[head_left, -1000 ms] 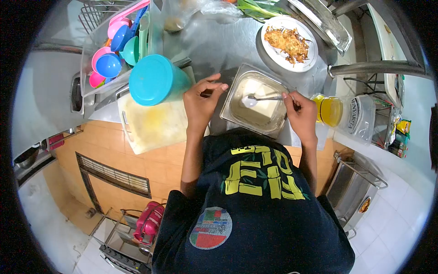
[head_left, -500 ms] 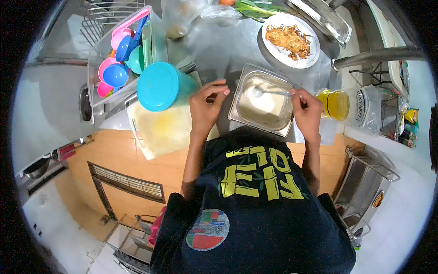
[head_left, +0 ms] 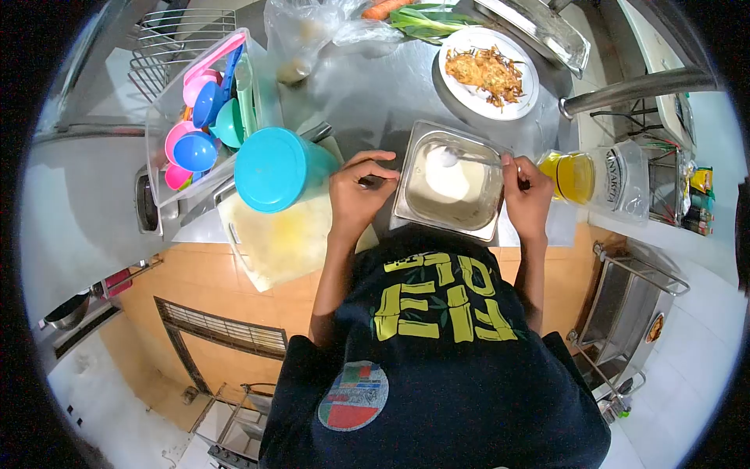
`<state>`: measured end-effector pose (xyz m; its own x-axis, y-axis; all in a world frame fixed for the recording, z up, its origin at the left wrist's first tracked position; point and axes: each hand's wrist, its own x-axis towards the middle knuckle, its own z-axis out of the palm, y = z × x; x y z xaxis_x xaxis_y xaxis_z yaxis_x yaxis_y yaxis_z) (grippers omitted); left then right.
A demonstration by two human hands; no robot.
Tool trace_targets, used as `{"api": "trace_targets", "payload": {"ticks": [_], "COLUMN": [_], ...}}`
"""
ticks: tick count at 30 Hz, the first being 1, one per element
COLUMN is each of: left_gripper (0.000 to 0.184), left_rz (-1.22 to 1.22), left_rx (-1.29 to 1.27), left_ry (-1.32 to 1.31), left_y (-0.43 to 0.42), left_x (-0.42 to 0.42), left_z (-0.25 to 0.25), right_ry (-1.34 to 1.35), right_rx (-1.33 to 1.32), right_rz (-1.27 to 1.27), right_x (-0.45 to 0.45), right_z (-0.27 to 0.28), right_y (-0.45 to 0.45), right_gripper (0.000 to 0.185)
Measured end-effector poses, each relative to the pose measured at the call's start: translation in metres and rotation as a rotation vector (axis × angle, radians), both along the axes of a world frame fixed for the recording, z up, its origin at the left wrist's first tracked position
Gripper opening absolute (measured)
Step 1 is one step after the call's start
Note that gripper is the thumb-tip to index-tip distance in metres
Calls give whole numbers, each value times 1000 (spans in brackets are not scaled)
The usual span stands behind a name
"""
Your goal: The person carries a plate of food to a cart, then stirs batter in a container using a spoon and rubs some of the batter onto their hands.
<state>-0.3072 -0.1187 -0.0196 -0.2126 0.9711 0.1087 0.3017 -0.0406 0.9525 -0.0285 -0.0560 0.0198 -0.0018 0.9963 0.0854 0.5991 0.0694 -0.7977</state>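
Observation:
A square steel pan sits on the counter close to my body, holding a pale cream mixture with a bright white patch. My right hand is at the pan's right rim, pinching the handle of a metal spoon. The spoon's bowl is over the mixture at the back of the pan and looks whitish. Beside the left rim is my left hand, thumb and forefinger slightly apart and nothing visible between them. Whether its fingertips touch the rim is unclear.
At left are a turquoise-lidded tub, a cutting board and a clear bin of coloured scoops. Behind are a plastic bag, leeks, a carrot and a plate with a fried patty. Yellow oil stands at right.
The spoon's bowl has shifted slightly within the pan, still in my right hand. My left hand has come closer to the pan's left rim. The whole view has shifted a little.

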Motion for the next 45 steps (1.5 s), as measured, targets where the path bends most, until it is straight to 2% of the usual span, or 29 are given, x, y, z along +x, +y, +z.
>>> {"api": "trace_targets", "payload": {"ticks": [2, 4, 7, 10, 14, 21, 26, 30, 33, 36, 39, 41, 45], "left_gripper": [16, 17, 19, 24, 29, 19, 18, 25, 32, 40, 43, 43, 41], "left_rz": [-2, 5, 74, -38, -167, -124, -195, -258, -281, -392, -420, -426, -438], "left_rx": [9, 13, -127, -254, -215, -182, -266, -356, -399, -679, -686, -635, -511], "left_ry": [-22, -76, -253, -376, -352, -253, -308, -226, -262, -166, -166, -177, -212], "left_y": [0, -1, -3, -4, -4, 1, -9, -14, -14, -10, -14, -16, -19], "left_x": [-2, -3, -1, -2, 8, 13, 7, 8, 9, 0, 2, 5, 5], "left_z": [-3, -3, 0, 2, -19, -9, -8, -12, -4, 14, 13, 17, 12], "right_ry": [-39, -50, -19, 18, 11, 115, 0, 31, 39, 6, 4, 39, 29], "right_rx": [-93, -52, -31, -108, -82, -47, -46, -46, -104, -109, -92, -109, -95], "right_rz": [67, 50, 63, 65, 39, 16, 3, 36, 46, 62, 89, 105, 96], "right_x": [8, 10, 12, 7, 9, 10, 16, 14, 13, 8, 7, 5, 7], "right_z": [2, -1, -3, -5, -15, -16, -18, -19, -24, -17, -13, -13, -18], "right_y": [0, 1, 4, 1, -3, -8, -10, -8, -6, -3, -2, -2, 1], "right_gripper": [34, 35, 35, 36, 37, 36, 28, 30, 33, 34, 37, 42, 40]}}
